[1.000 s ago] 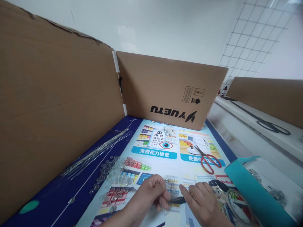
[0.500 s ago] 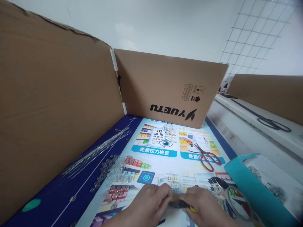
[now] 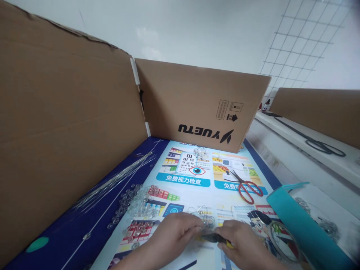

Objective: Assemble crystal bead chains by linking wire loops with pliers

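Small pliers (image 3: 214,237), dark jaws and yellow handle, low centre of frame, gripped in right hand (image 3: 247,245). Left hand (image 3: 174,232) pinched shut on thin wire piece (image 3: 203,220) at plier tips. Risk: wire slipping from pinch, springing into clear beads (image 3: 140,204) at lower left. Risk: beads scattered by left forearm. Red scissors (image 3: 249,187) right of centre, well apart.

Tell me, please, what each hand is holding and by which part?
The right hand grips small pliers by the yellow handles; the left hand pinches thin wire at their tip.
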A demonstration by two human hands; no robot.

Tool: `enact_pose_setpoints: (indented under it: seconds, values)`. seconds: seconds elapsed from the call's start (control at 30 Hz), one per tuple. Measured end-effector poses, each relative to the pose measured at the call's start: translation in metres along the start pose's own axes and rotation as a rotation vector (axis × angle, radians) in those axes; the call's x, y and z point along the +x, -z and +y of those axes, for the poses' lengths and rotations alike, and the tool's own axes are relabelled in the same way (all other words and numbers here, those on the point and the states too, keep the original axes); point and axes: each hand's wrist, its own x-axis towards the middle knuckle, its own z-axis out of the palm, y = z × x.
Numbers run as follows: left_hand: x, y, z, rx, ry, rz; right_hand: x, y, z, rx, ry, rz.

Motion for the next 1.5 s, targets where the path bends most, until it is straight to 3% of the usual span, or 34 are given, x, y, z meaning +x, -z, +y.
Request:
enact_pose_setpoints:
  seconds: [0.07,0.13,0.27,0.33,0.53,1.5]
  values:
    - [0.001,0.0,-0.005,-0.011,0.032,0.045,0.0,-0.003,0.001,-0.005,0.018,0.032]
    - [0.004,-0.003,-0.01,-0.073,0.113,0.087,0.0,-0.006,0.002,-0.029,0.065,0.156]
    - [0.009,-0.01,-0.02,-0.424,0.37,0.101,0.002,-0.011,0.002,-0.228,0.215,0.501]
    - [0.01,-0.013,-0.022,-0.559,0.432,0.093,0.002,-0.013,0.001,-0.353,0.316,0.557]
    - [0.01,-0.021,-0.023,-0.684,0.433,0.085,0.001,-0.019,-0.004,-0.52,0.485,0.553]
    - [0.009,-0.026,-0.023,-0.688,0.434,0.01,0.0,-0.017,-0.004,-0.568,0.509,0.525]
